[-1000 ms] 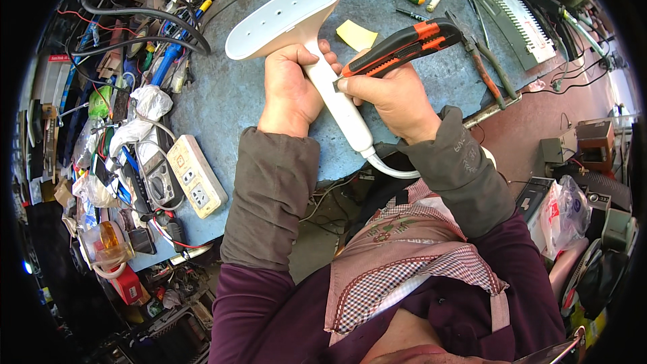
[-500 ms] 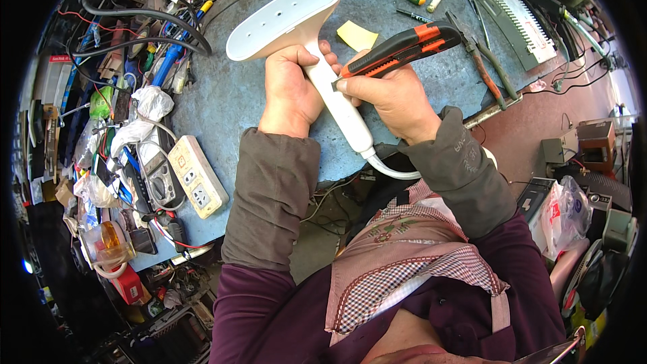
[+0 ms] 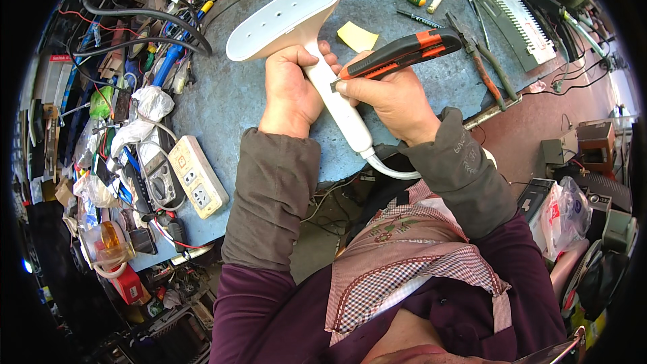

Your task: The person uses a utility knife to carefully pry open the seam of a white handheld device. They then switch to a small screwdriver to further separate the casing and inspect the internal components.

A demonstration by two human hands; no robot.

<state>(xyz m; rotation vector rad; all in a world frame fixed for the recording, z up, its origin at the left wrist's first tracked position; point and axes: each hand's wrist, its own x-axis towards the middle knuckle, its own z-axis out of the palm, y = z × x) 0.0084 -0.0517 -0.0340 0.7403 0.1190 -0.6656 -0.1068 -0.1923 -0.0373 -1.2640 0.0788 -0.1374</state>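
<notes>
Over the bench (image 3: 219, 94), the left hand (image 3: 291, 87) wraps the neck of a white handheld garment steamer (image 3: 290, 17) and the right hand (image 3: 397, 98) grips an orange-and-black utility knife (image 3: 404, 52), tip at the handle (image 3: 349, 121), apparently cutting or prying, which calls for steady, measured blade pressure.

Left hand (image 3: 290, 89): grips white steamer (image 3: 283, 19) by its neck
Right hand (image 3: 396, 100): holds cutter (image 3: 404, 52), tip at the steamer
Blue surface (image 3: 212, 87): pliers (image 3: 482, 71), power strip (image 3: 198, 178)
</notes>
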